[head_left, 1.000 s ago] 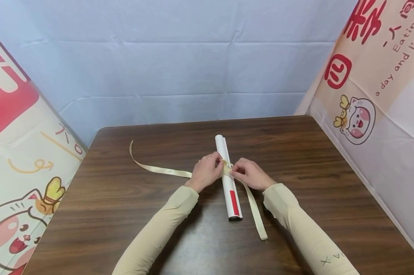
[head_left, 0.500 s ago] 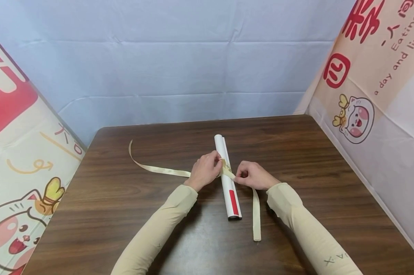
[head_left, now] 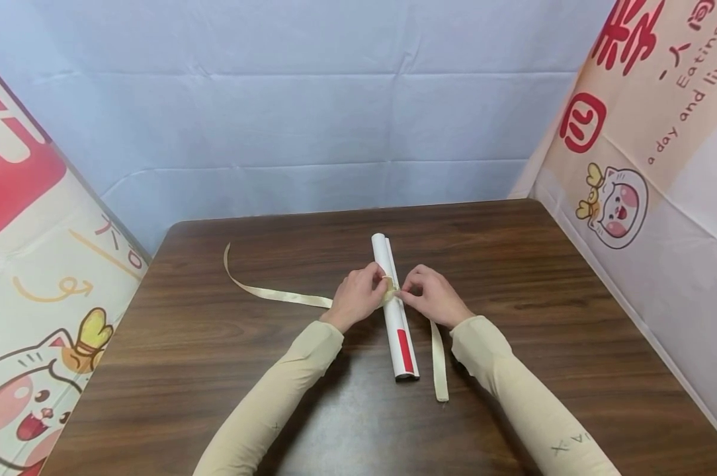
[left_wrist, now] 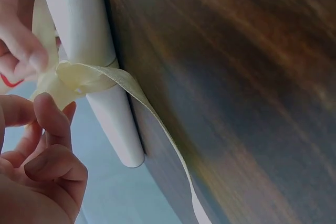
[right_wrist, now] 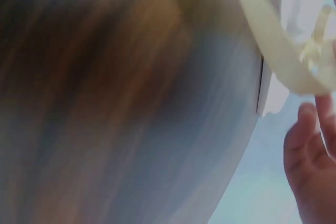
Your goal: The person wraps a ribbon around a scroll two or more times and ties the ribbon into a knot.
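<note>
A white paper roll (head_left: 379, 250) with a red patch lies lengthwise on the table. Around its middle goes a pale yellow ribbon (head_left: 287, 296), one tail curving off to the left, the other hanging down on the right. My left hand (head_left: 356, 295) pinches a loop of ribbon over the roll; the left wrist view shows its fingertips (left_wrist: 48, 106) at the folded ribbon (left_wrist: 86, 77). My right hand (head_left: 434, 295) pinches the ribbon at the roll's right side. In the right wrist view the ribbon (right_wrist: 270, 45) sweeps across to the right hand (right_wrist: 307, 166), which is partly cut off.
The dark wood table (head_left: 227, 396) has its far edge before a pale blue cloth backdrop (head_left: 311, 119). Printed cloth panels with cartoon cats stand at the left (head_left: 25, 264) and the right (head_left: 644, 165).
My right hand pulled a bit of ribbon to the right, then came back to the roll. The right tail has shifted left and its end has drawn up. My left hand has barely moved.
</note>
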{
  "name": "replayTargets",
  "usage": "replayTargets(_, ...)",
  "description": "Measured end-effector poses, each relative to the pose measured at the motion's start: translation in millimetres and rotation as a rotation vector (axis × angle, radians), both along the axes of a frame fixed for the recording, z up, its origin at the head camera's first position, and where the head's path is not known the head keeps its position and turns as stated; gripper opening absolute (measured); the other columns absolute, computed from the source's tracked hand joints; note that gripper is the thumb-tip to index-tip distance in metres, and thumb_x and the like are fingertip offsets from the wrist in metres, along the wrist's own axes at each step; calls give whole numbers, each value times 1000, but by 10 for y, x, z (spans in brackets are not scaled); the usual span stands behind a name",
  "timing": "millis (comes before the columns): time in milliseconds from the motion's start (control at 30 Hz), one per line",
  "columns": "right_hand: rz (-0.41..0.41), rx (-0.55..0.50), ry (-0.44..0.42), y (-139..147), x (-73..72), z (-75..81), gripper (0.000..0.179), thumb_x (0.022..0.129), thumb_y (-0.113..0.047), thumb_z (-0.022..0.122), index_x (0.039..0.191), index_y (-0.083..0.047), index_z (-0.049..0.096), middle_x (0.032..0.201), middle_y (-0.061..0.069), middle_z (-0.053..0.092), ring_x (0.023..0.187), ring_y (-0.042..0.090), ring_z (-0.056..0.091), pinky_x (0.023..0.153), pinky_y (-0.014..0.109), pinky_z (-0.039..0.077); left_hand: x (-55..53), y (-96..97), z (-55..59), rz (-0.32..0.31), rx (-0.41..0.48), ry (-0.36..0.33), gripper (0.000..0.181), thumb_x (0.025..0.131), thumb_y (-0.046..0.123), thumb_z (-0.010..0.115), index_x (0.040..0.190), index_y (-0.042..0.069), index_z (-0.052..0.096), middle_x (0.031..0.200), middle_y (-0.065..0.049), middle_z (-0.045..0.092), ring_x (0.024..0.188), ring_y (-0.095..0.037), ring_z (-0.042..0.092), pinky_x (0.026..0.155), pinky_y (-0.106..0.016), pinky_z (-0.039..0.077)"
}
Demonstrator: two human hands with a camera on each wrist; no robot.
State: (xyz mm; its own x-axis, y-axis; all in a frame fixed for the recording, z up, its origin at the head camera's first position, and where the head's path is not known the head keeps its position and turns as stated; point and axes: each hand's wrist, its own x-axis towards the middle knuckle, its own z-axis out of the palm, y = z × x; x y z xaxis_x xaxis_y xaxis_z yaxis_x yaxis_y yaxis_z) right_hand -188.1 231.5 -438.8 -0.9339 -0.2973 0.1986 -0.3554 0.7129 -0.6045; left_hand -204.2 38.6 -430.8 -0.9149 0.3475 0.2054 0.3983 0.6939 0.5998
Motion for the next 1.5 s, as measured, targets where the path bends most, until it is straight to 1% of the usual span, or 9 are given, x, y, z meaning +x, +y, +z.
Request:
replayTargets(167,-54,3,40,-109,-15,-2,12,84,-18,72,73,-15,66,91,2,59,82,19,56,73,33,45,8,-5,4,5,29,-37,12,95,25,56,97,15,63,92,1,71,70,-11,57,60,-24,44)
replayTargets(433,-168,-5,-9,-202,-59,0,10,82,-17,71,75,-11,68,80,3,64,73,17,57,68,30,47,6,-18,17,4,61,-58,12,94,25,57,96,16,64,92,2,71,73,-12,58,63,-24,44)
replayTargets(600,-197,2,-39,-250,-76,-6,13,83,-18,70,74,-12,64,71,2,65,64,14,56,61,27,46,17,-20,0,-25,76,-62,12,94,25,57,96,16,64,91,2,71,74,-11,59,63,-23,44)
replayTargets(700,-210,1,-47,-269,-85,-2,15,83,-18,71,74,-12,60,70,3,64,62,15,55,59,27,46,20,-25,-7,-34,84,-55,12,94,25,57,95,16,64,90,2,70,73,-11,58,62,-23,44)
replayTargets(800,-215,1,-56,-287,-100,3,14,83,-17,70,81,-11,58,74,4,63,64,16,56,59,27,46,21,-34,-12,-30,86,-48,11,93,25,57,94,16,64,88,2,70,72,-11,58,61,-23,44)
replayTargets(900,-208,4,-75,-298,-118,4,14,85,-17,68,93,-10,58,76,3,62,65,16,55,60,27,46,23,-42,-14,-31,81,-40,11,93,25,58,94,16,64,88,2,70,71,-10,57,61,-22,43)
replayTargets(1067,-152,57,-83,-318,-131,8,20,88,-15,61,107,-10,61,75,3,56,64,16,51,59,28,42,35,-55,-8,-30,73,-37,10,92,24,58,94,16,64,87,3,70,68,-11,55,59,-22,42)
replayTargets(1333,-109,151,-47,-355,-140,-14,10,94,-18,58,98,-15,66,78,4,56,68,18,51,63,32,43,54,-69,-8,-29,60,-33,9,93,24,58,94,16,63,87,2,70,66,-11,53,59,-22,41)
replayTargets(1500,-101,133,-43,-368,-150,-7,13,94,-13,56,96,-8,67,84,8,61,70,19,55,64,33,46,50,-80,-14,-40,57,-35,10,93,24,59,95,16,64,88,2,70,65,-10,52,59,-22,41)
